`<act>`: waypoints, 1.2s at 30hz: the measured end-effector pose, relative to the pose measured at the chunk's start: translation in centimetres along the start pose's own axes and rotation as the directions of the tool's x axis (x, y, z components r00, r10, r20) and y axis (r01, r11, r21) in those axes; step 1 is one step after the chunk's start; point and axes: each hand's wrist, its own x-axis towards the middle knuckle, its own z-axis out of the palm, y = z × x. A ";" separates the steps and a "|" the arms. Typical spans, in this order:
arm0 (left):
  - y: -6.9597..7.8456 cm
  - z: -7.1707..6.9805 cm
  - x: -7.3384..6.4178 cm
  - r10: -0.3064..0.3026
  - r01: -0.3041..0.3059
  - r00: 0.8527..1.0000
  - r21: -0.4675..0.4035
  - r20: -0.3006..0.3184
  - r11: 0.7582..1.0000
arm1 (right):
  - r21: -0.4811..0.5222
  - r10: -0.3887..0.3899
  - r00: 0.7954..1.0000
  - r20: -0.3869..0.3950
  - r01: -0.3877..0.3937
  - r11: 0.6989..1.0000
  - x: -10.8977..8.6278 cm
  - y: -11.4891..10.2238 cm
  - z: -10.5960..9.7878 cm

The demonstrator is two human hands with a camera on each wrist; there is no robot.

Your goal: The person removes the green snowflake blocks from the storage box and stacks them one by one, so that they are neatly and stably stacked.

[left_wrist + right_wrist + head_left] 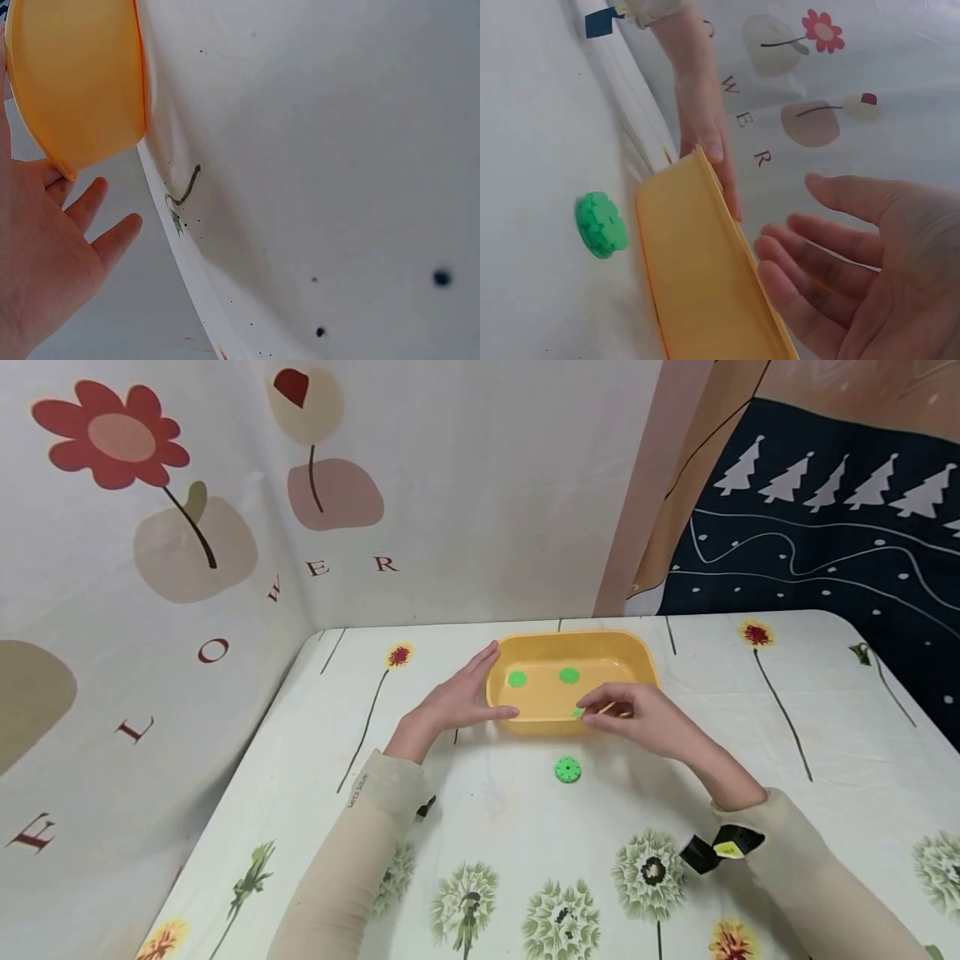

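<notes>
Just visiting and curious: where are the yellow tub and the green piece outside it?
Yellow tub (543,695): head view, bare patch of its floor.
Green piece (567,772): head view, its top face.

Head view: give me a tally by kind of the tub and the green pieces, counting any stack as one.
Yellow tub: 1
Single green discs, one partly hidden: 3
Green notched stack, outside the tub: 1
Total: 5

Bright, diffuse light fills the head view, with soft shadows on the white flower-printed tablecloth (495,814) before the yellow rectangular plastic tub (540,727). The left wrist view is dimmer and greyer; well apart from the tub, a round black dot (442,278) blurs. The right wrist view looks hazy.
</notes>
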 end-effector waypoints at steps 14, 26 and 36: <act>0.2 -0.1 0.0 0.013 -0.013 1.000 0.006 0.003 1.000 | 0.017 0.101 0.991 0.086 -0.103 0.995 3.6 2.3 -0.8; 0.2 -0.2 -0.2 0.002 -0.002 1.000 0.008 0.001 1.000 | -0.133 0.235 0.916 0.326 -0.201 0.970 5.6 3.0 -0.4; 0.2 0.0 -0.1 0.003 -0.003 1.000 0.015 -0.006 1.000 | -0.218 0.257 0.880 0.399 -0.180 0.959 5.5 3.1 -0.2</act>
